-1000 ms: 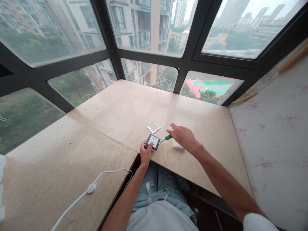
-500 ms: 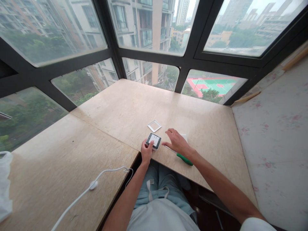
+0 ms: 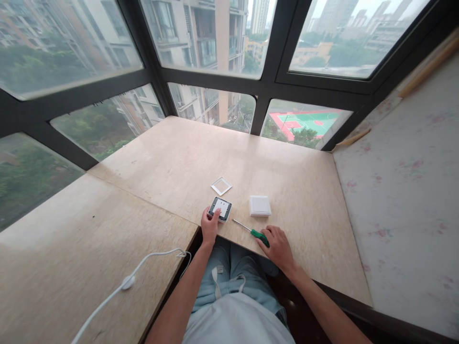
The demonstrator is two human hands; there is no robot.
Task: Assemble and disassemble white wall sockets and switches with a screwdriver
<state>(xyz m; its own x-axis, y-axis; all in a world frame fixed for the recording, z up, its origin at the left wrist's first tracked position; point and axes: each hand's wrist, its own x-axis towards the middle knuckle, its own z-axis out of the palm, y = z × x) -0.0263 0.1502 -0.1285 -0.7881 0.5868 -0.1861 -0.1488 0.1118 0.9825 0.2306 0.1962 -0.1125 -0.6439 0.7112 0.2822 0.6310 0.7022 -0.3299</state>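
My left hand (image 3: 210, 226) grips a white wall socket (image 3: 223, 206) with a dark inner frame, near the front edge of the table. Its thumb presses on the socket's face. My right hand (image 3: 278, 246) is closed around the green handle of a screwdriver (image 3: 247, 228). The shaft points left, its tip a short way from the socket. Beyond the socket lies a thin white square frame (image 3: 221, 186), flat on the table. A white square switch box (image 3: 260, 206) sits to the right, beyond the screwdriver.
The light stone-patterned tabletop (image 3: 150, 167) has a gap at its front corner. A white cable (image 3: 107, 300) with an inline switch (image 3: 128, 282) runs over the left part. Dark-framed windows (image 3: 215, 81) border the far side, and a flowered wall (image 3: 401, 215) stands at the right.
My right hand has come back toward me, from above the shaft to the screwdriver's handle, and has closed on it. The white switch box is uncovered. The view has shifted slightly.
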